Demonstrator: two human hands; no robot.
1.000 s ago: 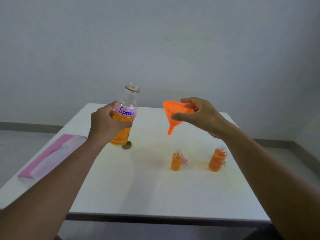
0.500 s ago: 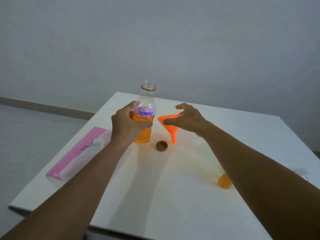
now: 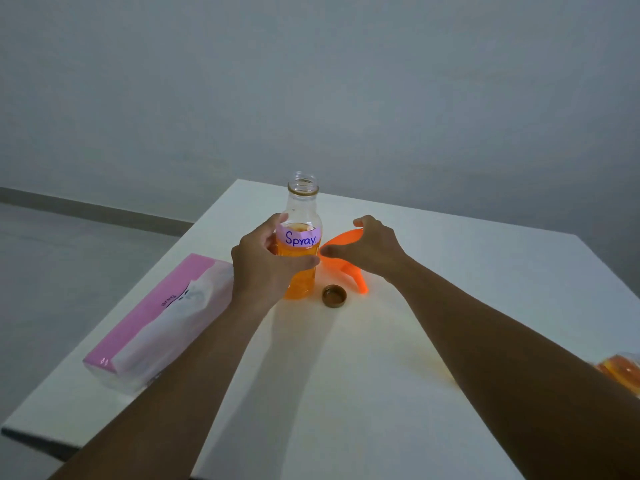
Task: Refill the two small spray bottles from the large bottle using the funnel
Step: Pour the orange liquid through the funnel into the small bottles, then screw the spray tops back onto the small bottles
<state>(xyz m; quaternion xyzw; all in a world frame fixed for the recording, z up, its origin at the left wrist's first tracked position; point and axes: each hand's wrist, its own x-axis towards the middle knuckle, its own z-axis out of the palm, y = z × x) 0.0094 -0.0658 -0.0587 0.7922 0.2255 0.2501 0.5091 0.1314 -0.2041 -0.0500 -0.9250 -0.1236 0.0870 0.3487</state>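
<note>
- Count on the table [image 3: 346, 403]: 1 big bottle, 1 funnel, 1 cap, 1 tissue pack, 1 small bottle in view. There are 2 hands, with bare forearms reaching in from the near edge.
- Big bottle [image 3: 304, 206]: upright with its base on the table, toward the far left corner, mouth open. Orange liquid reaches about the label [image 3: 299, 237] (handwritten "Spray"). The bottle is clear above that.
- Left hand [image 3: 263, 268]: wrapped round the big bottle's body, thumb across the front below the label, fingers round the left side. It is grasping the bottle.
- Funnel [image 3: 337, 244]: orange, tipped on its side just right of the big bottle. The bowl is toward the bottle and the spout points to the near edge, tip down at the table.
- Right hand [image 3: 374, 251]: arched over the funnel's bowl, thumb at the rim's left side, fingers curved over the far side. Cannot tell whether it pinches the rim or only spans it (the palm hides the contact).
- Cap [image 3: 334, 296]: brown, hollow side up, on the table between the big bottle's base and the funnel's spout, touching neither.
- Tissue pack [image 3: 162, 323]: pink and white, lying flat along the left edge.
- Small bottle [image 3: 623, 372]: orange, toward the right edge, cut off by the frame and partly behind the right forearm.
</note>
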